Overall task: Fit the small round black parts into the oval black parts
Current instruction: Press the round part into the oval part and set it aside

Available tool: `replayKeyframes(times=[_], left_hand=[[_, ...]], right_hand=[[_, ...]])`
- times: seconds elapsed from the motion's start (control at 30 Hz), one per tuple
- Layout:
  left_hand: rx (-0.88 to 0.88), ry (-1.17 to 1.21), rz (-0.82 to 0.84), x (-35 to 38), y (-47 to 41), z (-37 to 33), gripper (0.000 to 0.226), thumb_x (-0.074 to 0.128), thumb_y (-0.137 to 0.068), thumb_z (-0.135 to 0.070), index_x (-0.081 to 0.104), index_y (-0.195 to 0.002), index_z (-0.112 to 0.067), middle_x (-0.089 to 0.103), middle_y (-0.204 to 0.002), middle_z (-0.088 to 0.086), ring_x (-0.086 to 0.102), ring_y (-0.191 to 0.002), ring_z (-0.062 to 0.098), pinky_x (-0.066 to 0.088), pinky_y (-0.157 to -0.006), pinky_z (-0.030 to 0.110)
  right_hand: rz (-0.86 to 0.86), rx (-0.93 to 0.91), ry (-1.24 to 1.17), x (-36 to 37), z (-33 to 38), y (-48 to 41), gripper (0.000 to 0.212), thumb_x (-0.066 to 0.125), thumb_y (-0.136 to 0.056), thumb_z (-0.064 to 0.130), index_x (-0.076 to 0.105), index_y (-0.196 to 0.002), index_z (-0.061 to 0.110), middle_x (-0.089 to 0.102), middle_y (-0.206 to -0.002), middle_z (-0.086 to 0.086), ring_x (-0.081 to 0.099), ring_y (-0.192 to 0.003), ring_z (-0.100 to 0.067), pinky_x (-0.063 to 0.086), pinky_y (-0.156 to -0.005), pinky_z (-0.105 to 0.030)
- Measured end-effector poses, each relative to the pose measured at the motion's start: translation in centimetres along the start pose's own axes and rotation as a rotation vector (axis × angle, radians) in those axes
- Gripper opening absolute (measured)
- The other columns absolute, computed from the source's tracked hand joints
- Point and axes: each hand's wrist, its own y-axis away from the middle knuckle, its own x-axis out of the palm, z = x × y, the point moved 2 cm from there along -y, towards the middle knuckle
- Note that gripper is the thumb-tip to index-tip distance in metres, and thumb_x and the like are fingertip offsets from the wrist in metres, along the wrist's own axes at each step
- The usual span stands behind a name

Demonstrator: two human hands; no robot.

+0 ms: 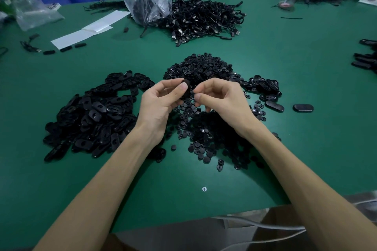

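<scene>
Progress looks early: your left hand [161, 102] grips one oval black plastic part [186, 90], your right hand [222, 100] pinches beside it, contents unclear, with heaped ovals [91, 112] at nine o'clock, small round black parts [201, 67] at twelve.

Dim, vignetted corners; wide-angle edge distortion

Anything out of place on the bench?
A silver cross-head screw sits alone on the green table, near the front edge. Loose or fixed in, I cannot tell. Nothing else stands out.
</scene>
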Motion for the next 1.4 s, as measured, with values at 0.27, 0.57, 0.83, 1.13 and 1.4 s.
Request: replayKeyframes(times=[0.27,0.57,0.83,1.13,1.4], left_hand=[[-0.026,0.084,0.006,0.3,0.4,-0.1,0.018,0.082,-0.084,-0.012,0.07,-0.096,-0.009,0.076,-0.106,0.021,0.076,-0.093,0.029,0.061,-0.085,0.033],[0.098,-0.088,0.073,0.9,0.7,0.1,0.01,0.078,-0.091,-0.007,0.069,-0.094,-0.003,0.078,-0.091,0.012,0.077,-0.094,0.029,0.062,-0.091,0.037],[0.164,-0.195,0.084,1.2,1.0,0.0,0.015,0.077,-0.092,-0.005,0.066,-0.097,0.005,0.077,-0.097,0.023,0.077,-0.094,0.038,0.063,-0.09,0.04],[0.278,-0.337,0.076,1.3,1.2,0.2,0.022,0.079,-0.09,-0.007,0.063,-0.102,0.002,0.078,-0.094,0.014,0.079,-0.088,0.028,0.063,-0.082,0.033],[0.293,-0.307,0.111,1.7,1.2,0.3,0.023,0.072,-0.096,-0.002,0.074,-0.119,-0.005,0.077,-0.091,0.006,0.078,-0.091,0.025,0.063,-0.09,0.038]], right_hand=[[-0.119,0.022,-0.061,-0.3,0.0,-0.1,0.017,0.082,-0.087,0.006,0.067,-0.095,0.004,0.076,-0.079,-0.008,0.076,-0.076,-0.025,0.056,-0.061,-0.026],[-0.163,0.035,-0.05,-0.4,-0.2,-0.1,0.022,0.083,-0.085,0.007,0.062,-0.085,0.012,0.076,-0.076,-0.008,0.077,-0.074,-0.024,0.055,-0.059,-0.026],[-0.16,0.022,-0.011,-0.5,-0.4,-0.1,0.024,0.083,-0.085,0.005,0.06,-0.083,0.013,0.075,-0.076,-0.01,0.076,-0.073,-0.024,0.056,-0.061,-0.028],[-0.215,0.021,0.062,-0.4,-0.3,0.2,0.028,0.087,-0.083,0.013,0.059,-0.08,0.015,0.075,-0.077,-0.009,0.075,-0.068,-0.021,0.054,-0.058,-0.029],[-0.226,0.012,0.082,0.1,0.2,0.5,0.023,0.083,-0.087,0.014,0.061,-0.081,0.012,0.07,-0.076,-0.016,0.069,-0.072,-0.036,0.056,-0.067,-0.045]])
